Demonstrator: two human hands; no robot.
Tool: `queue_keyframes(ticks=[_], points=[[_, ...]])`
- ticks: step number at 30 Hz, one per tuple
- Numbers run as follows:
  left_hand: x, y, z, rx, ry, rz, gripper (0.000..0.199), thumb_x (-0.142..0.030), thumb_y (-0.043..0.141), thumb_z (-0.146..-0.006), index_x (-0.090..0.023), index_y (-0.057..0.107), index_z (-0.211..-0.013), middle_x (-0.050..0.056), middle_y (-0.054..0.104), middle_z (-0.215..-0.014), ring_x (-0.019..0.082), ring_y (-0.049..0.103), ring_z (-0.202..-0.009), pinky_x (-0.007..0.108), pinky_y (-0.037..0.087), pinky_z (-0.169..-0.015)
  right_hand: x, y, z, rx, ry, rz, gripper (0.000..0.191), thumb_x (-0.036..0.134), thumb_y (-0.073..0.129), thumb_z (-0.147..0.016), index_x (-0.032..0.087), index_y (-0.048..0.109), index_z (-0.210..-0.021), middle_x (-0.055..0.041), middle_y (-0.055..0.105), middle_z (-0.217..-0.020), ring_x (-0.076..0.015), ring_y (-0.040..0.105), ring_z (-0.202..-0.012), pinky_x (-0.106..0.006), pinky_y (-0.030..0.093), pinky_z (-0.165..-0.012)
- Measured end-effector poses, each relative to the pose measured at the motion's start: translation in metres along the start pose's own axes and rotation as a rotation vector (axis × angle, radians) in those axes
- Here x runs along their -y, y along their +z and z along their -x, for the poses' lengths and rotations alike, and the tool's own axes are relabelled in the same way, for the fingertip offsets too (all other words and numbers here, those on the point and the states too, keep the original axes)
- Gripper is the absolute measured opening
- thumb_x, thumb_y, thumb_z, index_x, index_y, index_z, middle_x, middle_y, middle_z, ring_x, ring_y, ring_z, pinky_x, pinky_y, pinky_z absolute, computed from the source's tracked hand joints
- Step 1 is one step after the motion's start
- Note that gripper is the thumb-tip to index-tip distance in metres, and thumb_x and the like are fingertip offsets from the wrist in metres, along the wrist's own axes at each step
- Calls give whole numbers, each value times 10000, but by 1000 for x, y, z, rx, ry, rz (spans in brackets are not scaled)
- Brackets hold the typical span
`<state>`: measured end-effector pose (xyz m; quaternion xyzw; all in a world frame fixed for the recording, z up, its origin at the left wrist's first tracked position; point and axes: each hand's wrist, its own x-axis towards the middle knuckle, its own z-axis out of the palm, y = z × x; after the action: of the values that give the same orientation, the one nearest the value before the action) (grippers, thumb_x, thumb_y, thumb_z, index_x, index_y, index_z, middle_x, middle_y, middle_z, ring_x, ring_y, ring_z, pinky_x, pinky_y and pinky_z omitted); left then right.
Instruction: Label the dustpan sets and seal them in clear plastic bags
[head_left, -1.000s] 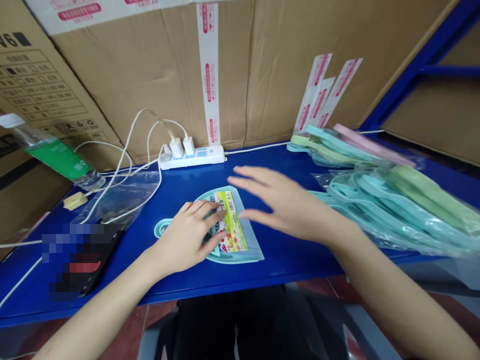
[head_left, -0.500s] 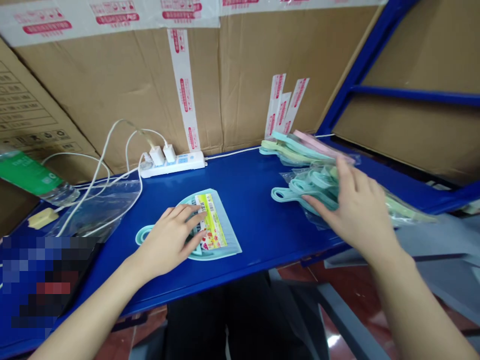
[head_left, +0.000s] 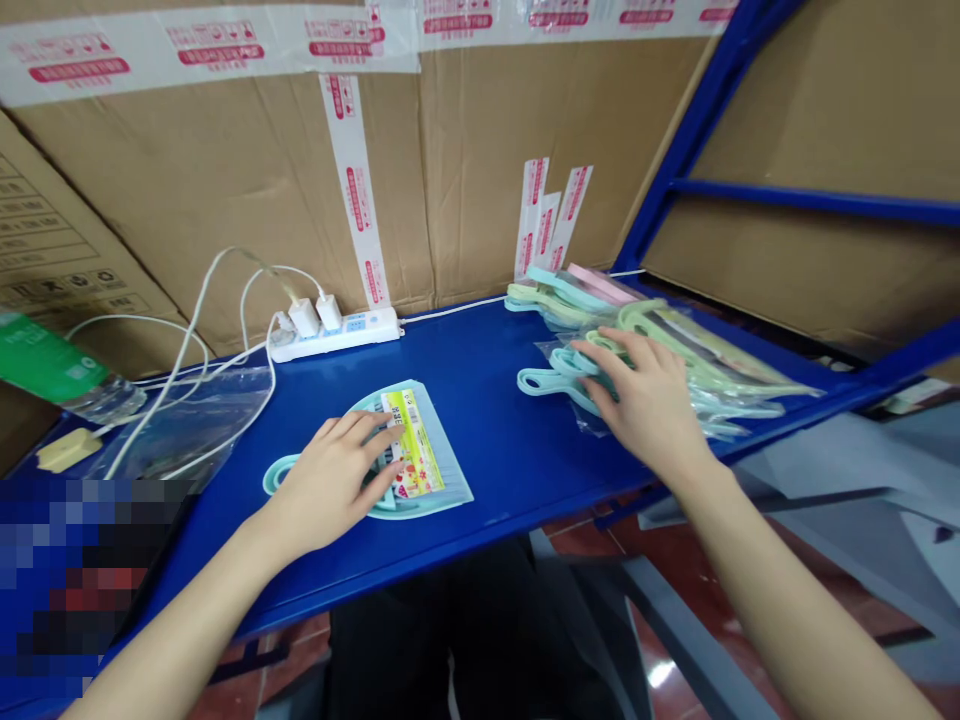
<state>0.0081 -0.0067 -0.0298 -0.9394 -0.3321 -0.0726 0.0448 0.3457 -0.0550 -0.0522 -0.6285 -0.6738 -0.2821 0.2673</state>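
Note:
A light-blue dustpan (head_left: 446, 460) with a small brush under a yellow printed card (head_left: 420, 450) lies flat on the blue table. My left hand (head_left: 337, 480) rests on it, fingers spread over the card's left edge. At the right, my right hand (head_left: 645, 400) is over a pile of plastic-wrapped sets, its fingers apart at the pale green and blue handles (head_left: 551, 382). A pale green set (head_left: 720, 355) lies just behind that hand. Farther back is another stack (head_left: 555, 300) in blue, green and pink.
A white power strip (head_left: 337, 335) with plugs and cables stands against the cardboard. At the left are a green-labelled bottle (head_left: 52, 360) and a clear plastic bag (head_left: 217, 410). Grey chair parts (head_left: 825, 510) show beyond the table's front edge.
My right hand has moved left and down over the handles of the near pile. My left hand stays on the dustpan. The camera view has shifted slightly.

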Motion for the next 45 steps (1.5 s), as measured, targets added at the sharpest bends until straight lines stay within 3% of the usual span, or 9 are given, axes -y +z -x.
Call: queue_keyframes(ticks=[13, 22, 25, 27, 29, 32, 34, 40, 45], points=[[1, 0, -1, 3, -10, 2, 469, -421, 308, -982, -189, 604, -1261, 130, 623, -1289, 297, 559, -1167, 505, 482, -946, 5, 3, -9, 55, 11, 28, 366, 275, 486, -922, 220, 564, -1275, -168, 594, -1260, -357, 561, -1134, -528, 474, -858], [-3, -4, 0, 44, -46, 9, 430, -385, 365, -981, -200, 551, -1322, 121, 606, -1312, 288, 549, -1172, 506, 473, -956, -6, -24, -21, 196, 111, -73, 702, 532, 500, -881, 200, 349, -1480, -199, 579, -1318, -444, 564, -1143, -603, 490, -841], [-4, -4, 1, 43, -47, 15, 437, -387, 367, -980, -184, 548, -1322, 128, 606, -1309, 292, 550, -1177, 499, 472, -959, 5, -32, -29, 160, 134, -53, 710, 540, 472, -897, 193, 328, -1500, -213, 537, -1370, -477, 521, -1192, -649, 464, -877], [-3, -4, 0, 34, -47, 21, 435, -388, 371, -979, -180, 550, -1316, 130, 609, -1305, 290, 553, -1178, 488, 467, -967, 21, -30, -37, 94, 46, -59, 678, 516, 489, -905, 155, 388, -1470, -230, 498, -1407, -487, 440, -1277, -672, 404, -961], [-3, -4, 0, 28, -46, 31, 429, -385, 382, -975, -174, 551, -1309, 132, 613, -1299, 285, 558, -1175, 481, 460, -978, 42, -20, -47, 125, -176, -158, 631, 495, 512, -909, 139, 455, -1427, -222, 493, -1424, -461, 354, -1358, -669, 348, -1030], [-5, -5, -2, 37, -47, 49, 420, -367, 407, -968, -154, 546, -1301, 138, 614, -1294, 284, 560, -1173, 486, 457, -984, 72, 2, -64, 319, -573, -357, 582, 495, 547, -902, 185, 506, -1392, -146, 479, -1468, -374, 292, -1423, -621, 305, -1098], [-6, -6, -2, 44, -53, 61, 409, -356, 434, -957, -150, 548, -1292, 138, 620, -1288, 285, 555, -1183, 487, 458, -985, 88, 18, -72, 437, -708, -473, 610, 522, 560, -890, 165, 515, -1381, -146, 467, -1476, -336, 298, -1428, -576, 303, -1119], [-7, -6, 0, 53, -80, 107, 436, -361, 435, -963, -172, 487, -1353, 128, 589, -1346, 278, 535, -1246, 501, 442, -1032, 108, 48, -64, 658, -702, -697, 768, 585, 525, -884, 65, 418, -1439, -197, 381, -1516, -302, 244, -1450, -532, 239, -1164], [-5, -2, 3, 70, -110, 186, 473, -300, 361, -983, -175, 369, -1439, 132, 461, -1475, 248, 432, -1363, 460, 395, -1113, 104, 55, -55, 783, -667, -811, 768, 529, 553, -887, 134, 320, -1503, -146, 268, -1574, -261, 190, -1468, -516, 195, -1186]])
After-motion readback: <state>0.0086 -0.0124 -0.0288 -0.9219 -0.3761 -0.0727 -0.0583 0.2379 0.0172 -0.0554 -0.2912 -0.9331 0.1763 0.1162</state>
